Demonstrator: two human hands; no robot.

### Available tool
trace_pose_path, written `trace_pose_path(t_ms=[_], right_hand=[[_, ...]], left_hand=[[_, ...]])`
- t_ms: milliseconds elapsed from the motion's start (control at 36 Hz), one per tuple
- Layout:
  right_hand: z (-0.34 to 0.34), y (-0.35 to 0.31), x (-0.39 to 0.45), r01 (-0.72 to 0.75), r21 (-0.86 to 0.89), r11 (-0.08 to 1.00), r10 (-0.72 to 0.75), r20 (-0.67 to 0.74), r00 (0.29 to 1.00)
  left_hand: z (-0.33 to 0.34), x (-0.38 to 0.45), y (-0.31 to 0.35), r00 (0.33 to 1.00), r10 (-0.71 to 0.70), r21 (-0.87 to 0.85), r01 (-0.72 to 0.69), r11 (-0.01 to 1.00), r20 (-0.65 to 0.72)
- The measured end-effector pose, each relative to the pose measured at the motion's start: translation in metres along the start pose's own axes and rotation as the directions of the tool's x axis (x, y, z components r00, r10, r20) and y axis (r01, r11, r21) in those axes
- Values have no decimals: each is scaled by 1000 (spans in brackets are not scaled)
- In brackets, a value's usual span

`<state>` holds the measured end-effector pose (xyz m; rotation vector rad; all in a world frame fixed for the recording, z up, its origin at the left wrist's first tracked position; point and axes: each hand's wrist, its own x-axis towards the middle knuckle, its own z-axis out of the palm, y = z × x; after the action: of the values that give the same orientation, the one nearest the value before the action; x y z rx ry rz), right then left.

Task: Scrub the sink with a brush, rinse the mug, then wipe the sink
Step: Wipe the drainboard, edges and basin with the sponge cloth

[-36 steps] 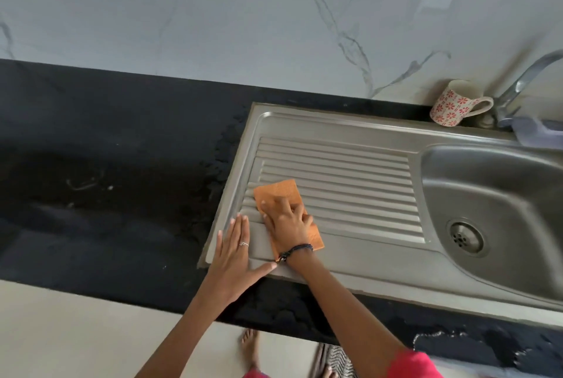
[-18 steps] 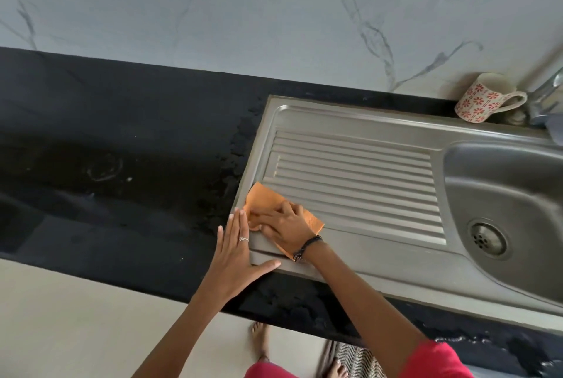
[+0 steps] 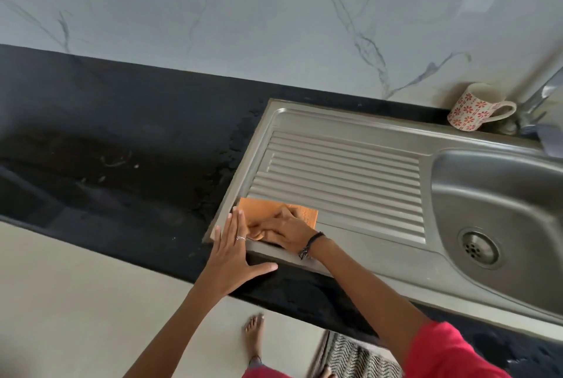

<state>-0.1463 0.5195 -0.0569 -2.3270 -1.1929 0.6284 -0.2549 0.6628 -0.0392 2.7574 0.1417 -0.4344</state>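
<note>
Right hand (image 3: 285, 232) presses unmarked orange cloth (image 3: 262, 208) on sink (image 3: 350, 170).

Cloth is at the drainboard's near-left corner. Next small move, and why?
Probably sweep the orange cloth rightward along the steel sink's flat front edge toward the basin. The right hand presses it at the corner, so leftward travel is spent; the left hand lies flat on the black countertop beside it.

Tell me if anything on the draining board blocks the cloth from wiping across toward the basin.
Nothing visible does. The right hand presses the orange cloth at the near left corner of the draining board, whose ribs run bare to the basin. The mug stands on the back rim.
</note>
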Motion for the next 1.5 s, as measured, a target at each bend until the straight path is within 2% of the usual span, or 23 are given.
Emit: trace_pose_path(t_ms=[333,611,806,944,1056,1167,1194,1250,1306,1361,1500], right_hand=[[7,57,-73,-26,9,1000,26,-119,993],[-6,92,-160,-120,56,991,128,-181,975],[-16,111,-210,-239,79,968,249,-159,955],[-14,116,-218,-267,52,962,271,-132,953],[-14,111,-209,-277,40,960,280,-163,946],[-7,100,-188,-279,108,954,295,-184,938],[-6,97,-182,-279,97,955,294,-206,933],[-8,94,-172,-315,-97,944,288,-222,932],[-14,90,-164,-362,-169,917,315,-254,914],[-24,88,-156,-399,-114,910,348,-315,883],[-44,80,-132,-335,267,904,425,-470,773]], left_hand=[[33,-11,44,1000,-14,4,14,1000,9],[49,-10,87,997,71,-4,-71,997,43],[49,-6,102,992,124,14,-125,992,31],[46,-9,108,988,156,8,-156,988,15],[47,-10,110,986,165,-8,-165,986,30],[50,-5,105,988,150,-21,-150,989,30],[50,-3,104,989,145,-37,-144,989,27],[50,-1,102,989,144,-47,-144,989,14],[49,2,99,989,145,-48,-145,988,8],[47,3,95,991,135,-45,-134,990,10],[39,4,85,996,88,-91,-90,992,-25]])
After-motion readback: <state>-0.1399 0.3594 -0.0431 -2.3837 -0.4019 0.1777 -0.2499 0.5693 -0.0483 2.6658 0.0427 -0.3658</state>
